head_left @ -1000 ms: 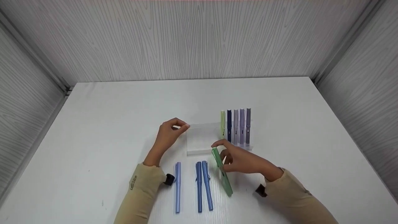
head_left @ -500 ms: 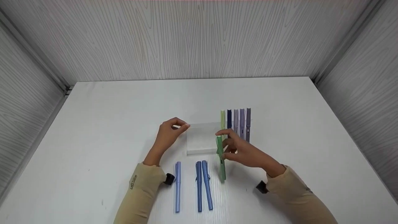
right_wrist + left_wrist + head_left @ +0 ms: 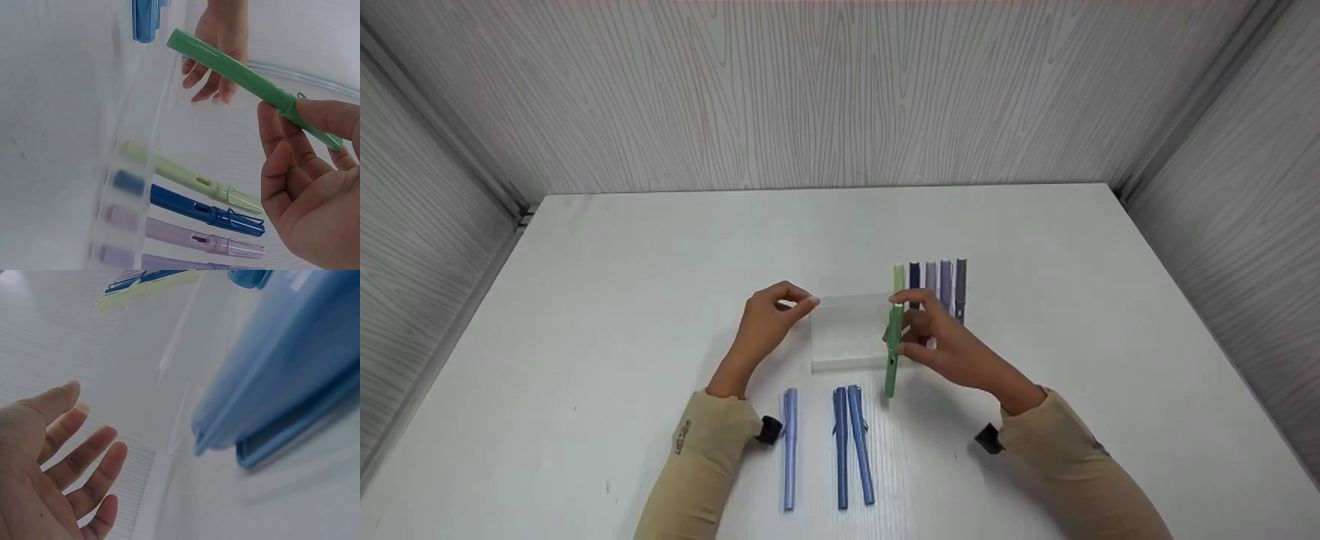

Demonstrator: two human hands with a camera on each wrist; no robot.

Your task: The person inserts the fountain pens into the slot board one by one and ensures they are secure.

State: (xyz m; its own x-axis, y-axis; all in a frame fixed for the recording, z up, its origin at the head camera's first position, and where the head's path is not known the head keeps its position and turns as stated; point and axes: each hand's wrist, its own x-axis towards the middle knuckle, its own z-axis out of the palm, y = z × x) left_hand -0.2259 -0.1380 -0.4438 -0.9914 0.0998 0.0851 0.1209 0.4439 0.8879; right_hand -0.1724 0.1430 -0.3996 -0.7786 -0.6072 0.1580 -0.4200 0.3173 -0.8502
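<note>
My right hand point(image 3: 934, 337) pinches a green pen point(image 3: 892, 352) near its clip end and holds it nearly upright over the right part of a clear acrylic pen stand point(image 3: 847, 334). In the right wrist view the green pen point(image 3: 236, 70) slants above the stand point(image 3: 126, 185), gripped by my right hand point(image 3: 304, 180). My left hand point(image 3: 772, 319) touches the stand's left end with thumb and fingertips. The left wrist view shows its fingers point(image 3: 84, 439) fairly straight. Several pens stand in the stand's right slots, among them a light green pen point(image 3: 898, 277) and a navy pen point(image 3: 913, 276).
Three blue pens lie side by side on the white table point(image 3: 622, 262) near me: a light blue pen point(image 3: 789, 450) and a darker pair point(image 3: 847, 446). Grey wood-grain walls close in the back and both sides.
My right hand has lifted the green pen off the table, turned it upright and carried it forward to the stand. The left hand has stayed at the stand's left end.
</note>
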